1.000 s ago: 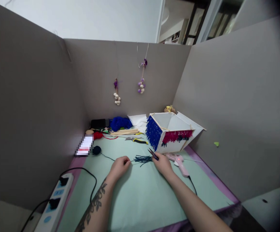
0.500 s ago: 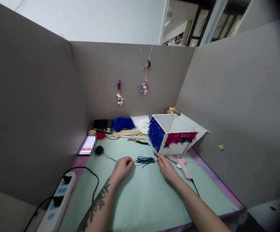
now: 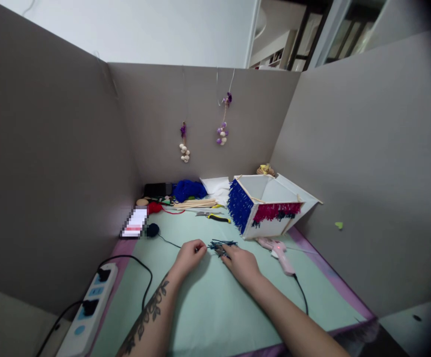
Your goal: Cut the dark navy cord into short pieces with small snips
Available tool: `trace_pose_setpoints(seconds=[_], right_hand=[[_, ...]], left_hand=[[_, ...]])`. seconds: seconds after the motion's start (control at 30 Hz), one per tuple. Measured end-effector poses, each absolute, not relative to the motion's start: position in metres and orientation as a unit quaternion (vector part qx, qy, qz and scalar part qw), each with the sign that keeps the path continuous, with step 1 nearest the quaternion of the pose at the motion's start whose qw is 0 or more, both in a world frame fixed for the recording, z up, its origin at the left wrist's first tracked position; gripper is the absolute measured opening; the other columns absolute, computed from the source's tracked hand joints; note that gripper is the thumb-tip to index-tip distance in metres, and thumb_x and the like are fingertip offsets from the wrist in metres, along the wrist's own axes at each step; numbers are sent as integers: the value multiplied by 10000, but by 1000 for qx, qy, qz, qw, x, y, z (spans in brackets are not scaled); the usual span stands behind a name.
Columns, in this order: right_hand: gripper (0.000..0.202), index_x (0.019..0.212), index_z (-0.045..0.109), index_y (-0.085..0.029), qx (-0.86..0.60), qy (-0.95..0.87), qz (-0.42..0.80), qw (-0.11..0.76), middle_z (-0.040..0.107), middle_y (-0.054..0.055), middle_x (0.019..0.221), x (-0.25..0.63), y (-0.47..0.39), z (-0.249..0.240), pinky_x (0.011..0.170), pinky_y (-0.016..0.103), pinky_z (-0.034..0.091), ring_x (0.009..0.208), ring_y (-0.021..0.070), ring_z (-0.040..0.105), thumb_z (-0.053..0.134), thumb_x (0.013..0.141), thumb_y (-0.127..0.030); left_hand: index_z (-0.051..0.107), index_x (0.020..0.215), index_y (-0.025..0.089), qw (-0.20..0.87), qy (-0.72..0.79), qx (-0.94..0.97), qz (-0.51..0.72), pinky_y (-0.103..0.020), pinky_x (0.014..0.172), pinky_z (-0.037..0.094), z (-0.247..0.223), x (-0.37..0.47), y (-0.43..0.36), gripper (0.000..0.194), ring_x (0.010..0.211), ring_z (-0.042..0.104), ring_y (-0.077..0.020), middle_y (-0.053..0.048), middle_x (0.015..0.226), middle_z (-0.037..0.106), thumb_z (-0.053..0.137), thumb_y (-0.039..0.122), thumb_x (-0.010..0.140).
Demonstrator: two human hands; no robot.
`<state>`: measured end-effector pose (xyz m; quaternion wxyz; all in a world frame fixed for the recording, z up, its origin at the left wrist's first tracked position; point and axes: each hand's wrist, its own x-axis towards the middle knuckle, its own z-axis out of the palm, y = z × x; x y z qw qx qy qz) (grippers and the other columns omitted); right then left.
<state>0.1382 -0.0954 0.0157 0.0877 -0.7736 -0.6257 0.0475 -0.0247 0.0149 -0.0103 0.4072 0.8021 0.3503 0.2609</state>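
Yarn strands (image 3: 213, 244) are laid left of the glue gun (image 3: 281, 255), which is placed before the box (image 3: 271, 227), near the table's (image 3: 200, 307) right edge.

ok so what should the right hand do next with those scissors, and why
I'd probably ease the scissors in the right hand toward the left fingers and snip the dark yarn strand there. It runs from the dark yarn ball to the left hand, which pinches it, and the blades already lie by the loose cut strands.

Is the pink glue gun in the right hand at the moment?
No, the glue gun lies on the table, beside the right hand.
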Motion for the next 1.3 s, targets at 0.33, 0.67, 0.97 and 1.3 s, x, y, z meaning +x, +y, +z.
trace_pose_setpoints(seconds=[0.33,0.67,0.97,1.3], right_hand=[[297,1053,635,-222,-799,-537,109,248,680,74,983,149,-91,2,704,283,422,866,222,616,498,819,-342],[187,628,582,-160,-682,-490,308,447,491,-32,525,124,-77,-13,516,224,298,535,119,421,546,695,-330],[167,585,589,-174,-758,-475,176,411,527,-19,542,175,-78,-10,544,230,318,593,157,489,509,675,-289],[221,795,684,-180,-809,-477,140,314,700,51,775,202,-78,-17,654,259,415,746,213,615,552,728,-343]], left_hand=[[630,710,148,437,335,790,269,-214,574,365,-10,-24,14,221,616,498,-125,1,644,591,467,291,755],[620,705,141,465,329,774,278,-206,568,374,-7,-23,13,212,602,492,-116,5,633,581,498,307,755],[657,768,187,340,377,830,231,-226,610,362,-1,-29,13,191,682,550,-138,-3,747,656,497,291,768],[640,806,203,242,393,869,179,-237,657,347,-1,-31,14,186,766,563,-157,-32,837,662,457,232,789]])
